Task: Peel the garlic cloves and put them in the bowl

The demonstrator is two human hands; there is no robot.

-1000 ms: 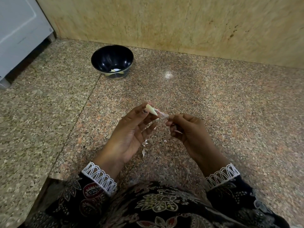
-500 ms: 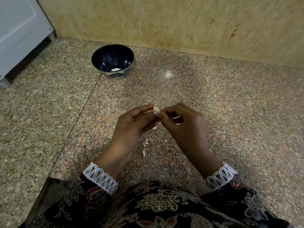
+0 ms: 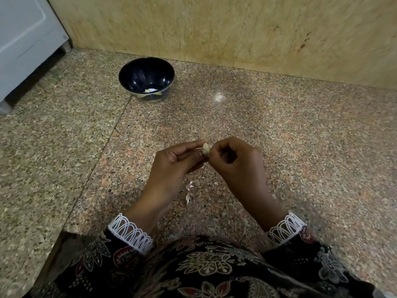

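Since a second ago our right hand (image 3: 234, 162) has come back to the small pale garlic clove (image 3: 206, 148) pinched in our left hand (image 3: 174, 166) — both pinch it, we peel; next, the dark round bowl (image 3: 146, 79).

Garlic clove (image 3: 206, 147): pale cream, small, held above the granite floor between the fingertips of both hands, only its upper end visible. Pinched by left hand (image 3: 176, 162) from 9 o'clock and by right hand (image 3: 236, 162) from 3 o'clock.

Bowl (image 3: 129, 72): dark blue, glossy, round, upright on the floor at 11 o'clock from the clove, well apart, near the wall. Contains a few pale peeled pieces (image 3: 150, 90) at the bottom.
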